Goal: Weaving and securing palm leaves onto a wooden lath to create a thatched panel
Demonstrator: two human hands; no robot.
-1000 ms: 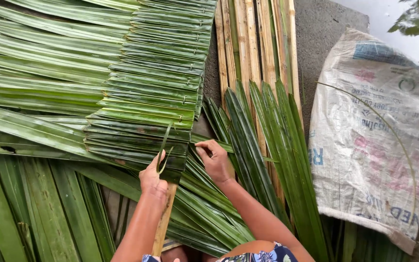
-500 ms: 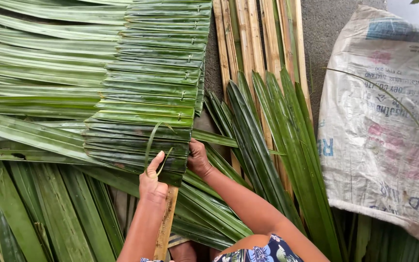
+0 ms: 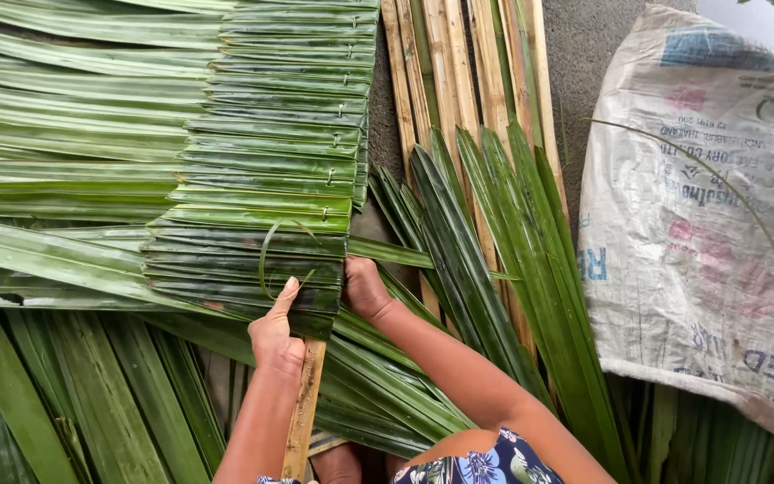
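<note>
The left hand (image 3: 277, 330) lies flat with fingers stretched, pressing the lowest folded palm leaves (image 3: 253, 269) of the thatch panel onto the wooden stick (image 3: 302, 417). Just beside it, the right hand (image 3: 365, 287) pinches the panel's right edge, with loose leaves (image 3: 494, 242) and a woven sack (image 3: 700, 215) on the floor further right.

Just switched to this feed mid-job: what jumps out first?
A panel of folded green palm leaves stitched in overlapping rows fills the upper left, both hands at its bottom edge: left hand by a thin curling strip, right hand gripping the edge. A printed white woven sack lies at right.
</note>
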